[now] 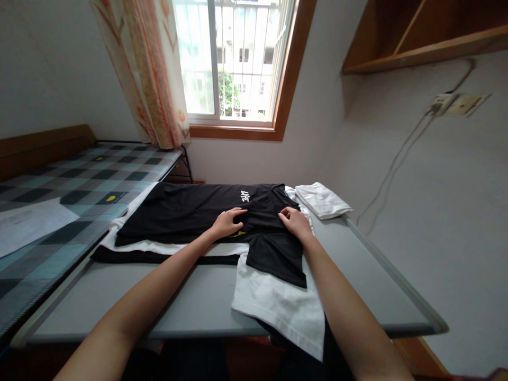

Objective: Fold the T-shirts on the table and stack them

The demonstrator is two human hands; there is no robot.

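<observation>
Both hands at a black T-shirt laid flat on the grey table

Landmark: the grey table (369,275). The black T-shirt (186,206) lies across it, hem toward the table's left side, neck toward its right. White lettering (244,196) shows on the chest, in the part toward the table's far edge; a small yellow mark (239,234) shows close by the left hand. The near sleeve (278,256) points toward the table's near edge.

Layers: a white garment (278,296) lies under the black T-shirt, its sleeve hanging over the table's near edge. A dark strip of cloth (166,258) shows below the white layer, on the table's left half.

Left hand (228,223): over the middle of the black T-shirt, palm down, thumb apart from the fingers — grip open. Right hand (294,221): at the T-shirt near its neck, fingers bent; whether cloth is pinched between them cannot be told.

Surroundings: a folded white cloth (322,201) sits at the table's far right corner. Along the table's left side stands a bed with a checked mattress (87,177) — a paper sheet (32,225) rests on it. Beyond the table's far edge are a barred window (246,58) and a patterned curtain (153,74). Wall sockets (460,103) are up to the table's right, below a wooden shelf (432,50).
</observation>
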